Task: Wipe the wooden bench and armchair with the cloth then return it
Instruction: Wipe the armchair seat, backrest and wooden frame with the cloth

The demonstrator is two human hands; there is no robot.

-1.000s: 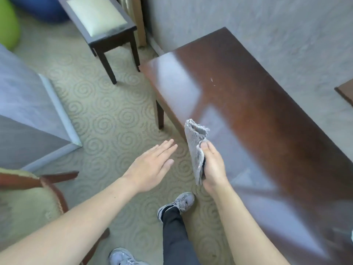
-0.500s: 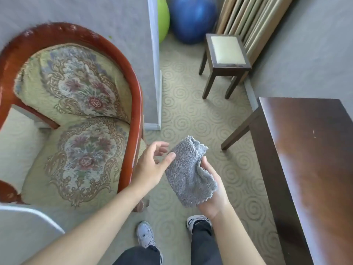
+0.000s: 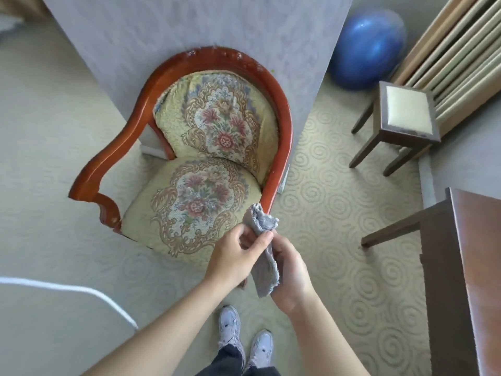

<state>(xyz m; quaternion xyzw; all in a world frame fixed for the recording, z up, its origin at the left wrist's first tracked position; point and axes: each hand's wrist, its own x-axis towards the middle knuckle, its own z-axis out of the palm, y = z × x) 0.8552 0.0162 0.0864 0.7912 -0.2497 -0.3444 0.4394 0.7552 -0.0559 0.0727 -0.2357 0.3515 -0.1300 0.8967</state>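
Note:
A grey cloth (image 3: 264, 251) is pinched between my two hands just in front of the armchair's right arm. My left hand (image 3: 235, 256) grips its upper part with thumb and fingers. My right hand (image 3: 291, 270) holds it from the right, and the lower end hangs between the wrists. The armchair (image 3: 282, 109) has a red-brown wooden frame and floral cushions, and it stands straight ahead against a grey wall. The dark wooden bench (image 3: 471, 267) runs along the right edge of the view.
A small dark stool (image 3: 404, 112) with a cream seat stands at the back right beside slatted boards. A blue ball (image 3: 368, 47) lies behind it. A white cord (image 3: 81, 289) crosses the carpet at the left. My shoes (image 3: 244, 340) are below.
The view has swung left from the bench to face the armchair. My left hand has come in and closed on the cloth, which is now folded narrower between both hands.

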